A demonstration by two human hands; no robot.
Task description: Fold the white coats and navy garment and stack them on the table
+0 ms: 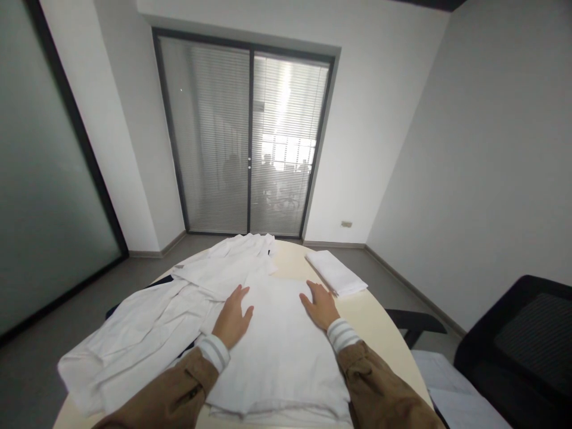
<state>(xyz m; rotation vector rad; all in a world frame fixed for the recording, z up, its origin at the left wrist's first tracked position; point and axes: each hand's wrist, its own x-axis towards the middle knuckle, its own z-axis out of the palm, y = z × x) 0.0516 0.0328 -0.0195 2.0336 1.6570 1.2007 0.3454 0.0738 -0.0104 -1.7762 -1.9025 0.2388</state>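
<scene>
A white garment (279, 351) lies flat in front of me on the table, its layers showing along the near edge. My left hand (233, 317) rests on its left side, with thumb and fingers apart. On the right edge of the same cloth lies my right hand (319, 304), its fingers also spread. Neither hand grips anything. Left of my left hand, a loose heap of white garments (147, 325) spreads over the table's side. Beyond my right hand sits a neatly folded white cloth (337, 272).
The round pale table (384, 339) fills the foreground. A black office chair (527, 339) stands at the right, with white cloth (460, 387) on its seat. Dark fabric (163, 280) peeks out under the left heap. Glazed doors with blinds (250, 143) are ahead.
</scene>
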